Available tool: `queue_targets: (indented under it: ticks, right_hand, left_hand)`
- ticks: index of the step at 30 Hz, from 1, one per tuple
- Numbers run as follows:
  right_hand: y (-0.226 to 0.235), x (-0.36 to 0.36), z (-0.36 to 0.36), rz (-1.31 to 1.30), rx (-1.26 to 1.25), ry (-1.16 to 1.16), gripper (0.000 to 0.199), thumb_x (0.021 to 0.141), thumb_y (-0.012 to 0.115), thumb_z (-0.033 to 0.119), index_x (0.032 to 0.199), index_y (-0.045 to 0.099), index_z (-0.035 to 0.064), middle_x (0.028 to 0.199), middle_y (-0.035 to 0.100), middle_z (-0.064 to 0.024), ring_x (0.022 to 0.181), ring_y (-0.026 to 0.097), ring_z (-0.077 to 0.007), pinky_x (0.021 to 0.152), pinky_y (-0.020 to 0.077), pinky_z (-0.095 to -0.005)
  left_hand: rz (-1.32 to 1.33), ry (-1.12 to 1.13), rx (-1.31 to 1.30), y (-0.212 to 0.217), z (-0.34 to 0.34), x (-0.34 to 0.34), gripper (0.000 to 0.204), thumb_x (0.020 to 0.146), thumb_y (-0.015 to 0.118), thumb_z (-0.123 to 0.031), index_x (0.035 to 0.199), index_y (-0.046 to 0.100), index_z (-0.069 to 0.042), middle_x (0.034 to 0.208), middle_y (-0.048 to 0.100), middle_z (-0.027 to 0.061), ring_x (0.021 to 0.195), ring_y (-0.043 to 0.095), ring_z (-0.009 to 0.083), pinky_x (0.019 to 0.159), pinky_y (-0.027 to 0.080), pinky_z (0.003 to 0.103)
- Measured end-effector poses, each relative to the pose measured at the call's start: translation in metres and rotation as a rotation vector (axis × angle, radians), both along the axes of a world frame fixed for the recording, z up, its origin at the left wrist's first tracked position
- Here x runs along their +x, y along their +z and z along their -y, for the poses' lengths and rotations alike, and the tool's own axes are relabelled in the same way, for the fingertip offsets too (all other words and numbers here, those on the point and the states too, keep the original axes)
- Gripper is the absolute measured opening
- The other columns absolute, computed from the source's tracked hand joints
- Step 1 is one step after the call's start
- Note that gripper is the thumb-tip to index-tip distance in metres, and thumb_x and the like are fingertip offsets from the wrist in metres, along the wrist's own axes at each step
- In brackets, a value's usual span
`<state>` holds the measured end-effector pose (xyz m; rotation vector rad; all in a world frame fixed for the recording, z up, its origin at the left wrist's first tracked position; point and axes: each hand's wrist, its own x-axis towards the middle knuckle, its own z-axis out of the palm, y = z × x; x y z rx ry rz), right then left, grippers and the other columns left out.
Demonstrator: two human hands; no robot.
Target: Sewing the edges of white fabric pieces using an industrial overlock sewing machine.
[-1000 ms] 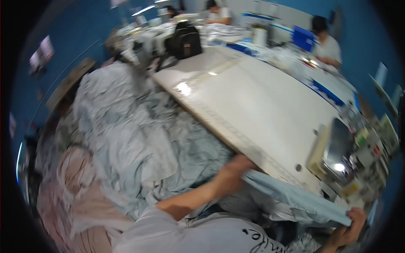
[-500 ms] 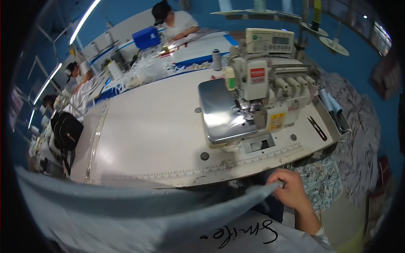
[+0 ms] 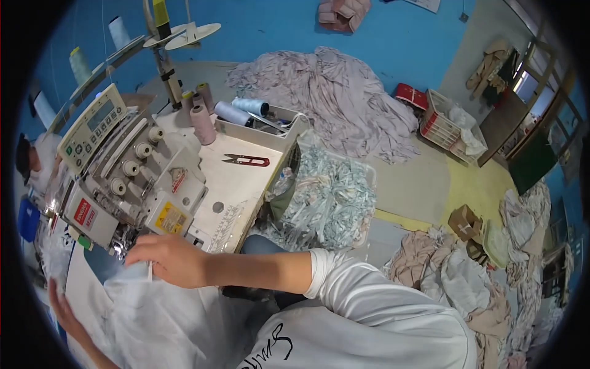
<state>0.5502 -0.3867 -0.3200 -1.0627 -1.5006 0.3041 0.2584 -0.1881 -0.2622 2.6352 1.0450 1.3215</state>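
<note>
A pale blue-grey piece of fabric (image 3: 153, 313) lies over the white table in front of a white overlock sewing machine (image 3: 123, 178). My right hand (image 3: 169, 258) presses flat on the fabric's upper edge, just below the machine's needle area, pinching the cloth's corner. At the lower left, my left hand (image 3: 64, 307) rests with spread fingers on the same fabric. My right forearm crosses the picture from a white sleeve (image 3: 369, 295).
Red-handled thread snips (image 3: 246, 160) lie on the table right of the machine. Thread cones (image 3: 200, 117) and a tray stand behind. A clear bin of fabric strips (image 3: 332, 197) sits beside the table. Cloth heaps (image 3: 332, 98) cover the floor. Another person (image 3: 34, 166) sits far left.
The view has swung right, bringing the machine close on the left. My right hand has carried the fabric edge from the table's front up to the machine. My left hand now shows on the cloth.
</note>
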Motion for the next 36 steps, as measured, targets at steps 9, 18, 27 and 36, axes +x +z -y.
queue_targets:
  ticks: [9,18,27,36]
  right_hand:
    - [0.031,0.004,-0.016,0.267,0.193,0.064,0.016,0.074,0.067,0.014,0.089,0.063,0.0084,0.084,0.063,-0.0061,0.078,0.062,-0.0282,0.065,0.0479,-0.0377]
    - [0.018,0.005,0.055,0.424,0.152,-0.015,0.019,0.068,0.078,0.021,0.078,0.066,0.0103,0.068,0.06,-0.0017,0.055,0.055,-0.0153,0.052,0.0426,-0.0312]
    - [0.027,0.002,0.013,-0.441,-0.258,0.022,0.028,0.078,0.069,0.003,0.106,0.065,0.001,0.074,0.055,0.0032,0.061,0.046,-0.0044,0.06,0.0381,-0.0181]
    - [0.014,0.008,-0.009,-0.324,-0.387,0.138,0.026,0.074,0.073,-0.003,0.096,0.06,-0.0002,0.088,0.051,0.0018,0.059,0.042,0.0011,0.056,0.0357,-0.014]
  left_hand:
    - [0.236,-0.36,-0.536,-0.022,0.117,0.082,0.041,0.085,0.065,-0.018,0.117,0.05,0.003,0.095,0.058,0.0082,0.079,0.052,0.0115,0.07,0.041,0.023]
    - [0.039,-0.216,-0.429,-0.007,0.102,0.087,0.01,0.082,0.066,-0.008,0.088,0.066,0.0,0.078,0.067,0.0108,0.068,0.061,0.0152,0.061,0.047,0.026]
    - [0.092,-0.475,-0.781,-0.005,0.116,0.093,0.01,0.086,0.061,0.001,0.094,0.065,0.003,0.082,0.065,0.0071,0.073,0.057,0.01,0.064,0.046,0.024]
    - [-0.106,-0.248,-0.462,0.004,0.123,0.103,0.013,0.084,0.062,0.001,0.096,0.067,-0.003,0.079,0.062,0.0099,0.062,0.061,0.0178,0.059,0.05,0.029]
